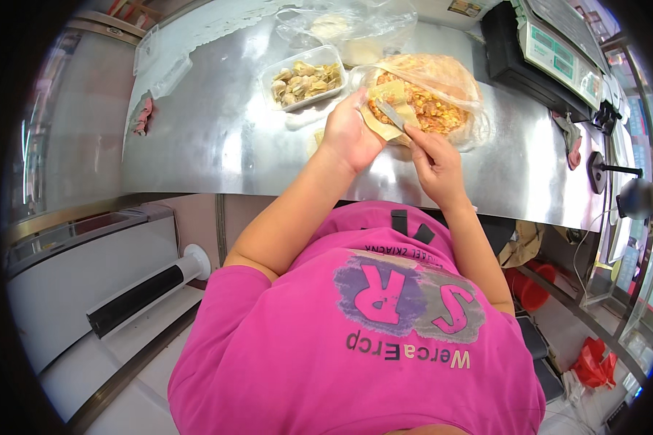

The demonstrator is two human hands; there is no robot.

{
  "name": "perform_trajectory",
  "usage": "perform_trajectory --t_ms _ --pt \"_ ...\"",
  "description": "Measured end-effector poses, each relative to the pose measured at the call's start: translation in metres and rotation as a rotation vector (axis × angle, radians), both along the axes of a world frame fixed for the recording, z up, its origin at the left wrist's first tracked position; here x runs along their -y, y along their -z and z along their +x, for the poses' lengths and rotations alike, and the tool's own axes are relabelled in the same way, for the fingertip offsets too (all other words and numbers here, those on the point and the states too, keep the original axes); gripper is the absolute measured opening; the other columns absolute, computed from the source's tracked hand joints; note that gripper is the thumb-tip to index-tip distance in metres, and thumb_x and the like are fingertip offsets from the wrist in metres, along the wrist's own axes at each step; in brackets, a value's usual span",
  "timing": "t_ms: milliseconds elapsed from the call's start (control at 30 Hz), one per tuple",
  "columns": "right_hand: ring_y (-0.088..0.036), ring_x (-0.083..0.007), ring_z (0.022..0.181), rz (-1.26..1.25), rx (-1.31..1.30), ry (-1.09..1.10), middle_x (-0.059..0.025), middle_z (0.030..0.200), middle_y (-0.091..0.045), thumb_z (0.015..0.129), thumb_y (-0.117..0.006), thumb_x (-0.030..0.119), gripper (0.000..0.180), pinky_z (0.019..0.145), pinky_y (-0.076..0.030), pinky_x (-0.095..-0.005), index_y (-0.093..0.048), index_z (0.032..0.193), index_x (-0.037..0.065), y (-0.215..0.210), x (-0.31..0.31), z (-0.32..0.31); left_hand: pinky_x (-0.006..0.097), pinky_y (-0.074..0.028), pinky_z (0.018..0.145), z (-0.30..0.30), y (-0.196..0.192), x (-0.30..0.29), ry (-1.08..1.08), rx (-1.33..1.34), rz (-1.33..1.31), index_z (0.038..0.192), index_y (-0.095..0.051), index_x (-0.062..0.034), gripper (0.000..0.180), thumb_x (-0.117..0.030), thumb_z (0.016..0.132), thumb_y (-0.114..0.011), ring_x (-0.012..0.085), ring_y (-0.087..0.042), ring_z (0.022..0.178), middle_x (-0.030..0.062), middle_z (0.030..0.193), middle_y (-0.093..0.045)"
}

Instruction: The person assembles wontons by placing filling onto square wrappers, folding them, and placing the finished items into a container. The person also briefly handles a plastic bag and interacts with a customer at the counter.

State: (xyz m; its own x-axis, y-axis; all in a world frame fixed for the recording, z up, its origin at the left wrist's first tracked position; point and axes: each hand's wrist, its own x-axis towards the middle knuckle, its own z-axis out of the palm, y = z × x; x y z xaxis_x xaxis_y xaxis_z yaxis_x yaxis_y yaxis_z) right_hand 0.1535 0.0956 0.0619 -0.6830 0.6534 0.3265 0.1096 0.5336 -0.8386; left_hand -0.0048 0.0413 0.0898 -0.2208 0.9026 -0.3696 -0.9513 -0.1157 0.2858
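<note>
A pale yellow wonton wrapper (377,129) lies across the fingers of my left hand (350,138), which holds it over the near edge of the filling. Between the thumb and fingers of my right hand (437,161) is a flat metal spatula (390,112), its blade at the wrapper. Just beyond both hands sits a mound of orange-yellow minced filling (439,109), partly covered by a clear plastic bag (442,69). To the left stands a white plastic tray (268,77) holding several folded wontons (305,83).
A steel table (196,138) carries everything. At the far side lies a clear plastic bag (297,27) with pale dough-like contents. A scale (559,54) occupies the right back. Crumpled cloths lie at the left (144,116) and right (572,141).
</note>
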Motion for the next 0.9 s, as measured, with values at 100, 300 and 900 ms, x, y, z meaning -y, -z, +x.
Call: perform_trajectory --t_ms 100,300,900 --pt "-0.052 -0.0175 0.058 0.016 0.116 -0.017 -0.0093 0.068 -0.056 0.077 -0.058 0.003 0.023 0.053 -0.041 -0.0269 -0.065 0.099 0.006 -0.008 -0.008 0.024 0.044 -0.037 0.096 0.001 -0.007 0.002 -0.012 -0.071 -0.086 0.124 -0.035 0.0048 0.041 -0.022 0.094 -0.029 0.0303 -0.046 0.113 0.0186 0.124 -0.044" --pt "-0.058 -0.0213 0.064 0.113 0.108 0.051 -0.0086 0.072 -0.059 0.075 -0.058 0.004 0.023 0.057 -0.045 -0.0292 -0.066 0.096 0.009 -0.041 -0.003 0.022 0.043 -0.039 0.094 0.014 -0.004 0.004 0.029 -0.358 -0.164 0.121 -0.038 0.0075 0.041 -0.024 0.094 -0.032 0.0306 -0.050 0.108 0.0194 0.119 -0.049" --pt "-0.032 -0.0021 0.043 -1.142 0.032 -0.042 -0.0017 0.065 -0.051 0.090 -0.043 0.013 0.029 0.038 -0.024 -0.0170 -0.048 0.117 0.002 -0.056 0.014 0.030 0.031 -0.037 0.091 0.005 0.002 0.000 -0.153 -1.901 0.220 0.086 -0.062 -0.0062 0.008 -0.012 0.081 -0.060 0.0185 -0.048 0.107 0.0061 0.094 -0.060"
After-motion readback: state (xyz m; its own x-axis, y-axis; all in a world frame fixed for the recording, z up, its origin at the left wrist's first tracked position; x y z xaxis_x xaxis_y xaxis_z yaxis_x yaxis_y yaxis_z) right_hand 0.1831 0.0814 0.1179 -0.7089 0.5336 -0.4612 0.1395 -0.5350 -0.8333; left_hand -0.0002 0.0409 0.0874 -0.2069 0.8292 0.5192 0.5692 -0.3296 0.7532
